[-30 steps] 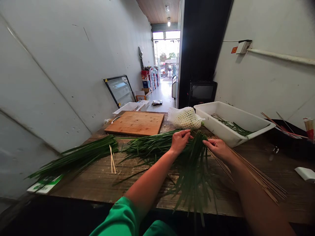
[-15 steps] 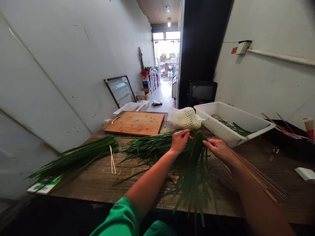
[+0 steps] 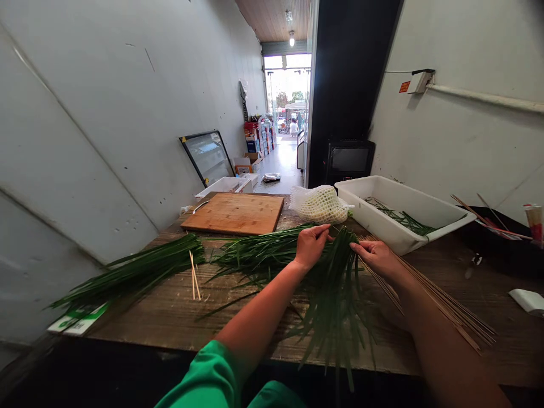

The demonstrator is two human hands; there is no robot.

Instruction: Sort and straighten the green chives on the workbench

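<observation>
A row of long narrow green leaves (image 3: pixel 340 283) hangs fanned out in front of me, its gathered top at the height of my hands. My right hand (image 3: pixel 374 256) pinches the right edge of this top between thumb and fingers. At the left side, my left hand (image 3: pixel 312 245) is closed in a pinch. What its fingertips hold is too small to make out. Behind my left wrist lies a loose pile of the same leaves (image 3: pixel 259 249). Thin wooden sticks (image 3: pixel 446 300) lie under and beside my right forearm.
Another leaf bundle (image 3: pixel 131 269) lies at the left, with a few short sticks (image 3: pixel 194 277) beside it. Farther back are a wooden cutting board (image 3: pixel 233 212), a net-wrapped item (image 3: pixel 321 205) and a white bin (image 3: pixel 408 238) holding leaves. A black container (image 3: pixel 501 243) stands at the right.
My left fingertips have shifted very slightly to the right. The right hand and the hanging leaves look almost unmoved.
</observation>
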